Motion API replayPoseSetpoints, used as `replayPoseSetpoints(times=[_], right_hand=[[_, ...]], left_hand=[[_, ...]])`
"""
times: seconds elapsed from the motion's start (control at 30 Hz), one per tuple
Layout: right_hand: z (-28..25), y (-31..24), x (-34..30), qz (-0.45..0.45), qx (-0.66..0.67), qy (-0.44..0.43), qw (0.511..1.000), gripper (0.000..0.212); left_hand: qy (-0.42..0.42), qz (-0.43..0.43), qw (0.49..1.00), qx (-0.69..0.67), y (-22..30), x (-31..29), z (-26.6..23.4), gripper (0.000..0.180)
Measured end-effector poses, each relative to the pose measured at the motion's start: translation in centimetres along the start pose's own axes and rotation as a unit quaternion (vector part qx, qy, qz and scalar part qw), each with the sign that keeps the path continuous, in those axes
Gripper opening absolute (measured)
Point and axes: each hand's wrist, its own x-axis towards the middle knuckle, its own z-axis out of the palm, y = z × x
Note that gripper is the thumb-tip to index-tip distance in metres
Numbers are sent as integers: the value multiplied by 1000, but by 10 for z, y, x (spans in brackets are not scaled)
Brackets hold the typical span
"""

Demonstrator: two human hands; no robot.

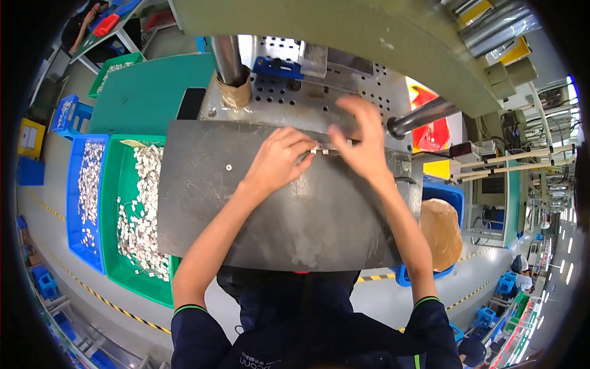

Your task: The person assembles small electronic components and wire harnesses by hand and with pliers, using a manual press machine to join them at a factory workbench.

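My left hand [284,158] rests over the dark metal plate [295,209], its fingers curled and pinching at one end of a short row of small white parts [324,150]. These parts lie near the plate's far edge, too small to make out in detail. Just right of them, my right hand [367,144] is raised, slightly blurred, with thumb and fingers apart and nothing visible between them. A small round pale piece [228,167] sits on the plate, left of my left hand.
A green bin [147,288] and a blue bin [98,261] of small white pieces stand at left. Beyond the plate is a perforated machine bed [276,92] with metal posts [228,61] and an overhead beam [344,31]. Brown paper [440,234] fills a blue bin [452,192] at right.
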Motion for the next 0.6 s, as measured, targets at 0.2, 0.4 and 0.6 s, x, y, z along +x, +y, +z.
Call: replayPoseSetpoints(times=[0.2, 0.4, 0.6], right_hand=[[0, 86, 141, 19, -100, -10, 995, 38], [-14, 96, 154, 60, 130, 1, 990, 43], [-24, 13, 92, 94, -192, -56, 975, 57]], left_hand=[[4, -51, 999, -13, 17, 8, -9, 35], [25, -72, 997, -27, 15, -2, -9, 34], [59, -160, 983, -65, 46, -26, -40, 32]])
